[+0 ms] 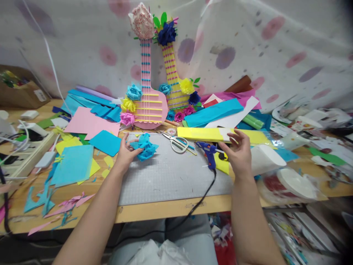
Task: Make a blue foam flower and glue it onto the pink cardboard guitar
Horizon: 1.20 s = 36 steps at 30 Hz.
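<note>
My left hand is closed on a crumpled blue paper flower above the left part of the grey cutting mat. My right hand has its fingers apart and holds nothing. Its thumb is close to the white glue stick poking out of the back of a blue glue gun; whether they touch I cannot tell. The glue gun lies on the mat's right side, its black cord running down over the table edge. White-handled scissors lie between the hands, with thin sticks beside them.
Two paper guitars, one pink and one yellow, lean at the back, decorated with paper flowers. Blue paper sheets and scraps cover the left side. A power strip stands far left. A white roll and plastic-wrapped tub sit right.
</note>
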Available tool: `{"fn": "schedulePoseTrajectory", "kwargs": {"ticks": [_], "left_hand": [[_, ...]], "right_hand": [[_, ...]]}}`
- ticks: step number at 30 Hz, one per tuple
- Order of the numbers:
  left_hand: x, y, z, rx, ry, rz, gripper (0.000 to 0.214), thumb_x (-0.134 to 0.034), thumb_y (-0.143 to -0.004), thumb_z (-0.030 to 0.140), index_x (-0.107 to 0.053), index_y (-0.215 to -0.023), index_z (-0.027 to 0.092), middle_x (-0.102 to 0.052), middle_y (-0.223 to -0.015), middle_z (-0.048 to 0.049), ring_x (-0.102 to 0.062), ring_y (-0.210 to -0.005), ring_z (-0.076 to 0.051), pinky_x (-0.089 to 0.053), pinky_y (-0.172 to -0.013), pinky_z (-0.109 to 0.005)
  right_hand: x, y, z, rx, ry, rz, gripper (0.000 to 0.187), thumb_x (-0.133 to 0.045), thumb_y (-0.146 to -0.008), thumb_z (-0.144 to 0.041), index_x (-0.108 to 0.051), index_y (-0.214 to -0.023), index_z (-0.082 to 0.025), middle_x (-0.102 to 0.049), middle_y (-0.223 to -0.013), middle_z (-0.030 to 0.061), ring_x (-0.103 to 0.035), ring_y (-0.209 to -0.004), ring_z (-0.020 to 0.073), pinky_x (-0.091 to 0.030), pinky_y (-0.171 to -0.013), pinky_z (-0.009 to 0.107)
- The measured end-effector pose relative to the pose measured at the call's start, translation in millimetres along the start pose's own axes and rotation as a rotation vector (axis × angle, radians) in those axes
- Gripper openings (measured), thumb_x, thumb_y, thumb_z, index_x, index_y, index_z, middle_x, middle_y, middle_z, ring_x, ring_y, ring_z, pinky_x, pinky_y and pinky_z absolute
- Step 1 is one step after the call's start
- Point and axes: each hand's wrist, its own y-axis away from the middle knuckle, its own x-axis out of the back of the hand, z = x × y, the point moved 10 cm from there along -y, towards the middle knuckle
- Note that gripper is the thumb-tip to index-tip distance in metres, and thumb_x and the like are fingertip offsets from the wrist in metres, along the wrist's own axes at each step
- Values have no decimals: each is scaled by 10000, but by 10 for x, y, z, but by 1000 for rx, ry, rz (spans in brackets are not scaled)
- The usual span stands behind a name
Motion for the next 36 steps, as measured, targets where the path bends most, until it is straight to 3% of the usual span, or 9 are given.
{"fn": "schedulePoseTrajectory", "kwargs": {"ticks": [3,9,12,22,26,28,30,33,36], "left_hand": [[-79,16,13,0,44,-49,1050,-827,-466,189,-283,-1363,236,-612,-1070,-89,-633,-858,-164,-498,-733,-264],[-223,89,28,82,242,-193,899,-785,-520,184,-364,-1310,257,-557,-1182,-96,-621,-954,-185,-500,-729,-256],[-250,109,26,109,260,-207,856,-773,-536,176,-379,-1292,250,-580,-1144,-85,-616,-966,-190,-495,-736,-260],[-78,19,74,-51,128,36,710,-795,-493,210,-483,-1131,209,-587,-1002,-45,-583,-955,-164,-441,-855,-292],[140,189,343,-264,-64,311,303,-744,-587,242,-593,-843,181,-586,-843,-9,-556,-767,-99,-454,-731,-207],[62,212,240,-131,-35,266,194,-713,-632,271,-609,-750,157,-546,-675,15,-489,-570,-66,-424,-525,-166],[-148,234,-4,135,110,107,179,-702,-650,267,-616,-728,130,-499,-592,32,-413,-451,-36,-333,-377,-134],[-401,341,-228,439,374,-30,120,-670,-691,184,-602,-757,110,-499,-600,36,-413,-408,-3,-287,-314,-85],[-438,386,-298,571,528,-8,25,-593,-764,118,-571,-755,111,-504,-599,38,-443,-399,7,-305,-303,-52]], "right_hand": [[-499,38,-326,22,-196,-155,551,-690,-663,-421,-439,-1134,-280,-552,-1075,44,-551,-1068,175,-401,-997,403],[-2266,680,-317,-388,-470,-854,678,-715,-633,-452,-407,-1202,-251,-589,-1115,80,-557,-1064,210,-462,-910,395],[-2657,911,-342,-495,-618,-1002,633,-683,-670,-468,-428,-1206,-247,-614,-1097,64,-580,-1021,198,-475,-884,375],[-2699,801,-192,-531,-570,-799,585,-749,-535,-259,-456,-1041,-232,-632,-830,-22,-618,-776,154,-527,-712,315],[-2562,583,-281,-274,-391,-591,519,-690,-602,-271,-429,-1047,-223,-623,-926,9,-598,-875,161,-497,-810,335],[-2447,512,-455,-80,-267,-484,513,-657,-644,-269,-420,-1096,-219,-609,-1015,39,-584,-939,173,-469,-870,344],[-2374,524,-636,82,-166,-427,520,-622,-677,-251,-407,-1150,-218,-598,-1066,60,-582,-965,186,-460,-883,348],[-2340,634,-857,276,-94,-408,521,-579,-699,-203,-402,-1189,-216,-607,-1063,69,-588,-969,197,-464,-874,347],[-2336,759,-986,420,-56,-412,494,-557,-720,-187,-416,-1192,-214,-626,-1032,75,-592,-955,207,-467,-859,354]]}}
